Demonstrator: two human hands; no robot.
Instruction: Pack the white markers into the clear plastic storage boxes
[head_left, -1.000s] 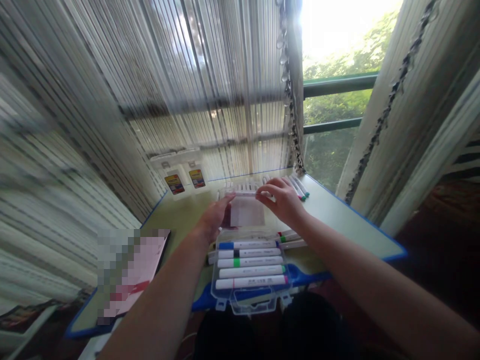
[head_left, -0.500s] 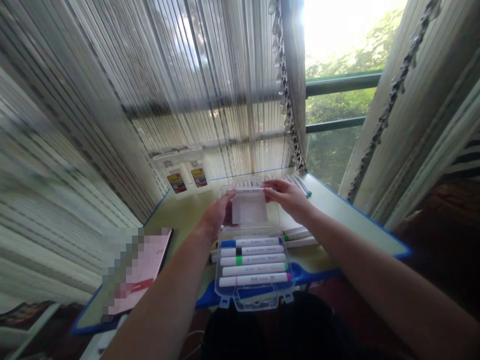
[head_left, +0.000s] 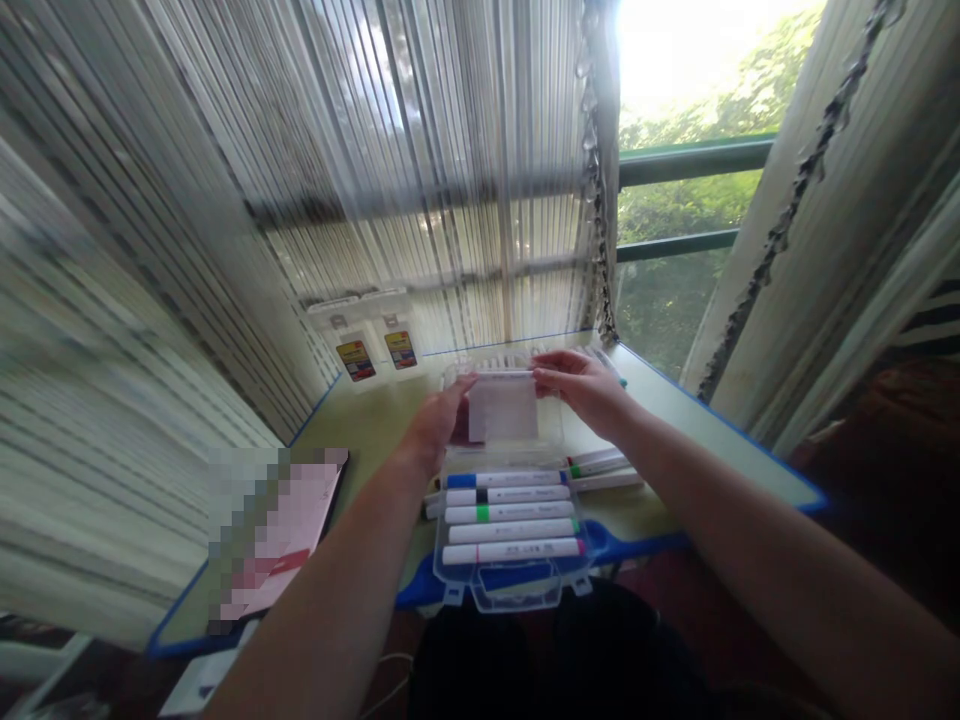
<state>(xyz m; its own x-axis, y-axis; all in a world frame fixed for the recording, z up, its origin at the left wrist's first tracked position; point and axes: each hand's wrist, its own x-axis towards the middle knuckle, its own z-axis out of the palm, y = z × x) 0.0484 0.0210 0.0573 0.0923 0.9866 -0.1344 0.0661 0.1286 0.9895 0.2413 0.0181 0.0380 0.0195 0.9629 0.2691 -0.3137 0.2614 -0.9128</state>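
Held level between my two hands is a white marker (head_left: 504, 374), raised in front of the upright lid of a clear plastic case. My left hand (head_left: 442, 415) has its fingers closed at the marker's left end. At its right end, the thumb and fingers of my right hand (head_left: 574, 382) are pinched together. Nearer me the open case (head_left: 439, 560) has several white markers (head_left: 517, 512) lying in a stack of rows, with blue, black, green and pink bands or tips. A pale rectangular sheet (head_left: 504, 412) shows behind the held marker.
More markers (head_left: 607, 464) lie right of the case, and others (head_left: 517, 360) stand beyond the lid. Two clear cases with labels (head_left: 400, 348) stand at the back left. A pink tablet-like object (head_left: 300, 520), partly pixelated, lies left. Stringed curtains (head_left: 360, 180) border the blue-edged table (head_left: 712, 470).
The view has shifted slightly. My right hand has moved a little up at the marker's end, with its fingers drawn closer together. My left hand keeps its place.
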